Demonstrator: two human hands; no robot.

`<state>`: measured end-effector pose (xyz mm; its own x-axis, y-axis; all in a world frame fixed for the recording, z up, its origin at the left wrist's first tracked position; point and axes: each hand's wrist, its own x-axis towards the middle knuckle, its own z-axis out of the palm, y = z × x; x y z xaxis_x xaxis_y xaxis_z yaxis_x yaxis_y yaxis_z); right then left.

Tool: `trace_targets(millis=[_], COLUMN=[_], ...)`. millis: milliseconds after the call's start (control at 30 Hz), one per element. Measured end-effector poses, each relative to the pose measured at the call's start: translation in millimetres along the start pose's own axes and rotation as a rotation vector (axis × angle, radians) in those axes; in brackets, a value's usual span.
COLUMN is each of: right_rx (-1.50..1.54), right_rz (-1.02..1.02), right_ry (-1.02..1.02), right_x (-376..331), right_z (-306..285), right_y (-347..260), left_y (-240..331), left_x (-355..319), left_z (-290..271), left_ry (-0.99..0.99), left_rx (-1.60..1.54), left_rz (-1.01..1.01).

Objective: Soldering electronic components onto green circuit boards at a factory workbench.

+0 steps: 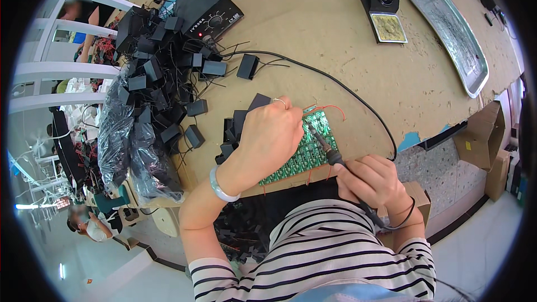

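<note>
My right hand is wrapped round the handle of a soldering iron, whose tip points up and left onto a green circuit board panel. My left hand is bent over the panel's left part and covers some of it. Its fingers are pinched together at the end of a red wire, which curves away to the right above the board. The fingertips themselves are mostly hidden. Black plastic boxes stand just left of and behind this hand. Short red wires hang from the panel's near edge.
A large heap of black boxes with leads lies at left, beside clear plastic bags. Behind it sits a black soldering station; the iron's cable arcs across the table. Far right are an iron stand with yellow sponge and a metal tray.
</note>
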<state>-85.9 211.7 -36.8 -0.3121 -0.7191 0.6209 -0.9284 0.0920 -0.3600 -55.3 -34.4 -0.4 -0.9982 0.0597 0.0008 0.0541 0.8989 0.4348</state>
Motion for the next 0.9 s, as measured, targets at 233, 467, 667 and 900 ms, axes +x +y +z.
trace_targets(millis=[233, 467, 667, 900], right_rx=[0.107, 0.145, 0.167, 0.192], right_rz=[0.252, 0.273, 0.282, 0.271], right_ry=[0.221, 0.237, 0.252, 0.247], right_x=[-14, -22, -26, -26], right_z=[-18, -23, -25, -23], right_y=[-6, -6, -8, -9], left_y=[1, 5, 4, -4], left_x=[0, -4, -25, -29], left_z=[-2, -3, -3, 1], left_ry=[-0.025, -0.006, 0.143, 0.130], left_rx=[0.004, 0.081, 0.097, 0.244], left_rz=[-0.016, 0.012, 0.163, 0.223])
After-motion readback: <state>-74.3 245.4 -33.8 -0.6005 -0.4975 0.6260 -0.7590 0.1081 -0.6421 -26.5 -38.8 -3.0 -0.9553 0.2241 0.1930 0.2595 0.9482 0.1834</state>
